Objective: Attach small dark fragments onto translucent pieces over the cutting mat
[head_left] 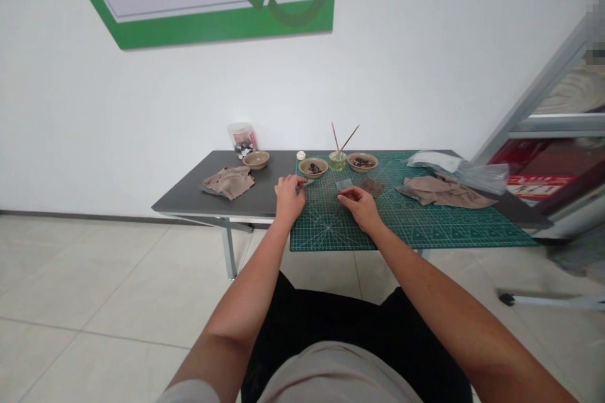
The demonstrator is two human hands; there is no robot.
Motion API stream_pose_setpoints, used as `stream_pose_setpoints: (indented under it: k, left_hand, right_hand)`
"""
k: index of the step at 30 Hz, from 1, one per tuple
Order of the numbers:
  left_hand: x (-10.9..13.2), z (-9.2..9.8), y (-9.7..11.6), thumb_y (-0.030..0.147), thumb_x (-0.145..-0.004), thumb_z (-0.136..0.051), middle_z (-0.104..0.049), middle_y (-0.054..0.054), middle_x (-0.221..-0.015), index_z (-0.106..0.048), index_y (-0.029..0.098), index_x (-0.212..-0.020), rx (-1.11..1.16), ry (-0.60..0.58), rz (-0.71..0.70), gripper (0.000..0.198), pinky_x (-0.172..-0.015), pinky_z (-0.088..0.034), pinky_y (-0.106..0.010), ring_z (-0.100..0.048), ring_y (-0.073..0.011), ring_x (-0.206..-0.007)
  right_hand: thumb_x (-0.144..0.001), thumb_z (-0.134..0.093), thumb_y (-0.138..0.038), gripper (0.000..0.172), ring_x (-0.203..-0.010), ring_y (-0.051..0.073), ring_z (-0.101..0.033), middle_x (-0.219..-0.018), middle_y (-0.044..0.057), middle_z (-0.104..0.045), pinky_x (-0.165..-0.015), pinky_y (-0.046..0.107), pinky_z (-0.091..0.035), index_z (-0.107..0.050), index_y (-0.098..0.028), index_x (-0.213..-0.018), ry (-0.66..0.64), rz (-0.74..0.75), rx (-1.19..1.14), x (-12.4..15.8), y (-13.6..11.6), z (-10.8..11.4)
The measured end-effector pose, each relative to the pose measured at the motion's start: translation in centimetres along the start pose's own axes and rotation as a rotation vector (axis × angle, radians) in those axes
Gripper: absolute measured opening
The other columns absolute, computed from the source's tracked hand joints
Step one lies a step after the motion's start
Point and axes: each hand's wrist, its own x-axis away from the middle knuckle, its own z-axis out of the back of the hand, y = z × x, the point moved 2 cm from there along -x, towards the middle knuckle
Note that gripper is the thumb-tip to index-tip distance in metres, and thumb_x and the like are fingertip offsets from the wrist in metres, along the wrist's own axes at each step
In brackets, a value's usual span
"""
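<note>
Over the left part of the green cutting mat (331,227), my left hand (289,196) is closed, with a small pale piece showing at its fingertips. My right hand (359,204) is pinched over the mat on something too small to make out. Just beyond its fingers lies a small clear bluish square (344,184), and a brown cloth piece (371,187) is beside it. Behind my hands stand a bowl of dark bits (313,169), a glass jar (337,161) with two thin sticks leaning in it, and a second bowl of dark bits (363,162).
On the grey table (184,192) at the left are a crumpled brown cloth (229,182), a bowl (256,160) and a plastic tub (242,140). A small white round item (301,155) sits behind. Another cloth (439,191) and a clear plastic bag (482,175) lie at the right.
</note>
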Motion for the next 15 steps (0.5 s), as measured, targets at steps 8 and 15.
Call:
stream_pose_setpoints:
  k: [8,15]
  left_hand:
    - [-2.2,-3.5,-1.7,0.004,-0.078,-0.046,-0.066,-0.010,-0.100,-0.065,0.020,-0.086,-0.124,-0.269,-0.062,0.026,-0.094,-0.041,-0.041,-0.054,-0.0255,-0.103]
    - [0.1,-2.4,1.0,0.009,-0.073,-0.055,-0.062,-0.007,-0.120,-0.060,0.026,-0.116,0.054,-0.294,-0.278,0.047,-0.099,-0.039,-0.046,-0.051,-0.0262,-0.116]
  right_hand:
    - [-0.068,-0.071,-0.044,0.029,-0.069,0.016,-0.060,-0.074,0.003,-0.067,-0.069,0.031,-0.050,-0.065,-0.018,-0.079,-0.039,0.018,0.058,0.2,-0.6,-0.2]
    - [-0.067,-0.072,-0.043,0.030,-0.073,0.018,-0.063,-0.080,0.004,-0.068,-0.076,0.035,-0.052,-0.062,-0.019,-0.083,-0.093,0.041,0.065,0.2,-0.9,-1.2]
